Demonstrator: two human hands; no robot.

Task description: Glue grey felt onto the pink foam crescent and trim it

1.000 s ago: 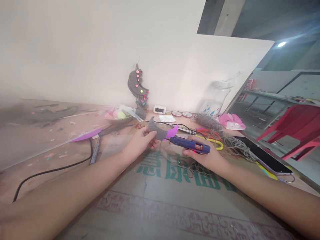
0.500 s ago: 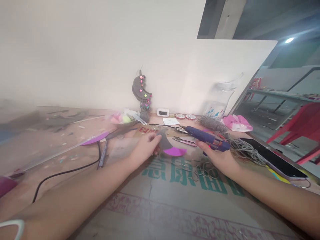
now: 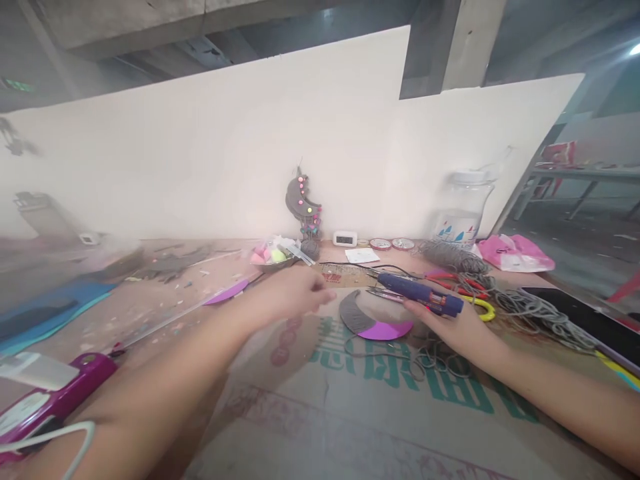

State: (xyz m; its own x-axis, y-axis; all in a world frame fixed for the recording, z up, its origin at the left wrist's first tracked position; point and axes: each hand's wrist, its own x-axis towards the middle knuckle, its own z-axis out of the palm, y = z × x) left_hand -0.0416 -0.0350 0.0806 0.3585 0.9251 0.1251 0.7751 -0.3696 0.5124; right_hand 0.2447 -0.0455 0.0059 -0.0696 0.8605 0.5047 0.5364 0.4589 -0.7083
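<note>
In my right hand point(image 3: 443, 323) is a blue hot glue gun point(image 3: 417, 293), its nozzle pointing left. A crescent shape point(image 3: 353, 313) lies on the cardboard, partly wrapped in grey yarn and partly bare purple. My left hand point(image 3: 295, 293) hovers to the left of the crescent, apart from it, its fingers loosely spread and somewhat blurred, with nothing seen in them. Loose grey yarn point(image 3: 417, 357) trails from under the crescent. Behind it, beside the glue gun, lie scissors-like metal tools point(image 3: 385, 294), partly hidden.
A decorated grey moon point(image 3: 301, 200) leans on the white partition. A bowl of pompoms point(image 3: 273, 257), a small clock point(image 3: 345, 238) and a bottle point(image 3: 463, 207) line the back. Grey yarn point(image 3: 543, 317) and a phone point(image 3: 590, 320) lie right; a magenta power strip point(image 3: 93, 373) lies left.
My left hand has let go of the crescent and drawn back left; the crescent now lies on the cardboard. The glue gun stays in my right hand. The view has tilted up and turned left.
</note>
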